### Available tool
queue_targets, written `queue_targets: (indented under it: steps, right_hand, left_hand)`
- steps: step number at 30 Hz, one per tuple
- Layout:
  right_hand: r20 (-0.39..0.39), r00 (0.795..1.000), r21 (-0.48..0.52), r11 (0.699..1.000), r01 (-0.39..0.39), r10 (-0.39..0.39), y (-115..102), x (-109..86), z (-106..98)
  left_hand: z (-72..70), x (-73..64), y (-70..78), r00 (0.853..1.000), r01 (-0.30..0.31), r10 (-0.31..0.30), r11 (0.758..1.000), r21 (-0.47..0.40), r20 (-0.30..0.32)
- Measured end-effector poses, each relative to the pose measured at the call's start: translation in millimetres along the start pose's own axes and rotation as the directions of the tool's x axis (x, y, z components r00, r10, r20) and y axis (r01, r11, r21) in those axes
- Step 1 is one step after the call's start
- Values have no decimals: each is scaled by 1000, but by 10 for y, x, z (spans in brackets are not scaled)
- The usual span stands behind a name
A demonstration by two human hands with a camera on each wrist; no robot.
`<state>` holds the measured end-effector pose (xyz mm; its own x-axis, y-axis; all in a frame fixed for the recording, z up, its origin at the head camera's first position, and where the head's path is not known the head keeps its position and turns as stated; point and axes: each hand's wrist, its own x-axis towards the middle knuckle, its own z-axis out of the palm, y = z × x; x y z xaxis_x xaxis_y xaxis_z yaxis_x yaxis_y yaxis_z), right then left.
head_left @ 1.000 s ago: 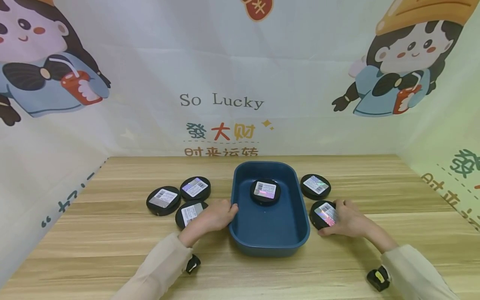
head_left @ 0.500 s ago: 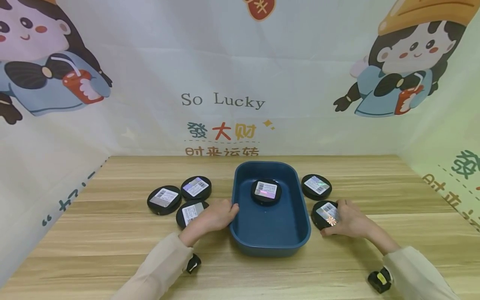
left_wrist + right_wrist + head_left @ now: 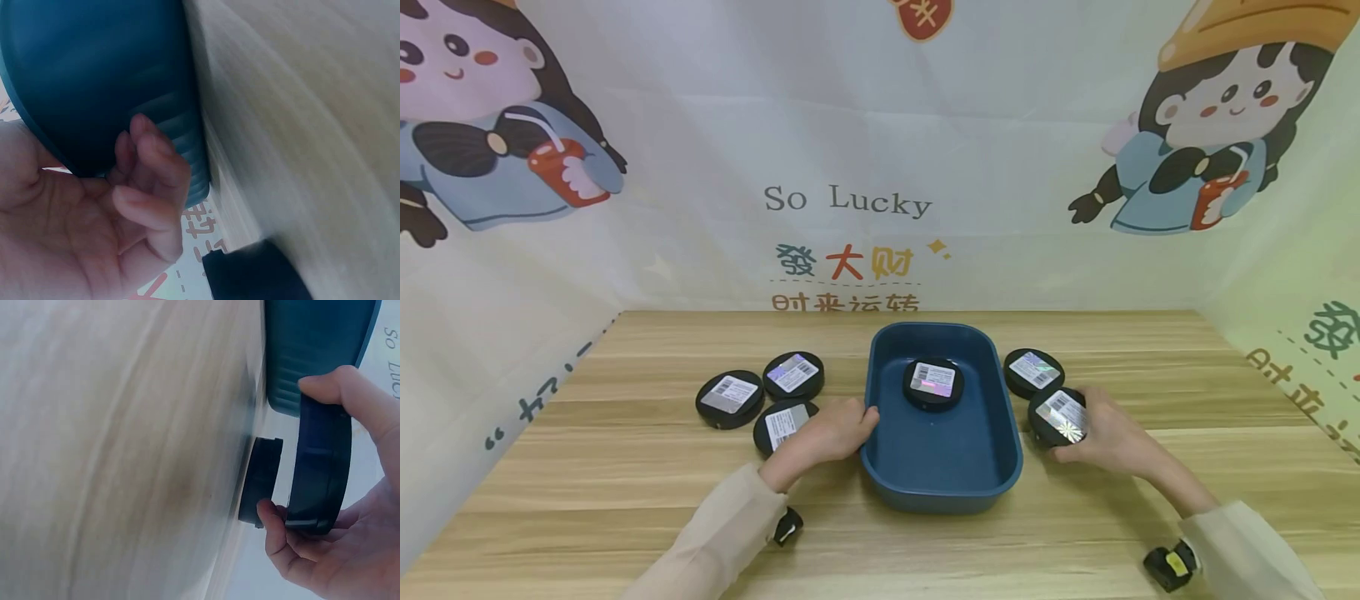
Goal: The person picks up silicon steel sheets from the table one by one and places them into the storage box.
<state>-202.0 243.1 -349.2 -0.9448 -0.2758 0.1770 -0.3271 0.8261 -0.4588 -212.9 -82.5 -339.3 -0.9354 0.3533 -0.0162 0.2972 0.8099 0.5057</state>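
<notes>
My left hand [image 3: 841, 429] grips the left rim of a blue plastic tub [image 3: 940, 467], thumb over the rim and fingers [image 3: 164, 156] curled against its outer wall. To the tub's right, my right hand [image 3: 1111, 437] holds a flat, round black case [image 3: 1060, 419] with a white-and-silver label on top. In the right wrist view this held case [image 3: 320, 464] is raised off the table, pinched between thumb and fingers. Another such case [image 3: 1033, 369] lies just behind it on the table. Inside the tub, toward its far end, sits one more labelled case [image 3: 933, 383].
Three similar black cases [image 3: 728, 400] are grouped left of the tub, the nearest partly covered by my left hand. All of it stands on a wood-grain table [image 3: 647, 467]. A printed cloth backdrop [image 3: 700, 167] rises along the back and both sides.
My right hand has lifted its black case off the table, shifting slightly right and up in the head view. The left hand keeps its grip on the tub's rim.
</notes>
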Motion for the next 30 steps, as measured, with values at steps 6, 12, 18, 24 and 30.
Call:
queue_targets:
  steps: [6,12,18,24,30]
  right_hand:
    - [-42,999,1,1000,2,-2,-30,-35,-10]
    - [-81,997,27,1000,-7,9,-64,-51,-8]
    - [-99,995,57,998,-12,17,-99,-53,-16]
    - [-136,989,111,993,-46,61,-170,-53,-42]
    - [-132,987,165,984,-74,96,-222,-52,-77]
  left_hand:
    - [-2,8,0,1000,7,-7,1000,7,6]
    - [0,7,-1,1000,3,-3,1000,-4,12]
    - [-1,4,2,1000,6,-6,1000,1,9]
    - [2,8,1,1000,17,-17,1000,8,6]
    - [-3,6,4,1000,27,-27,1000,5,9]
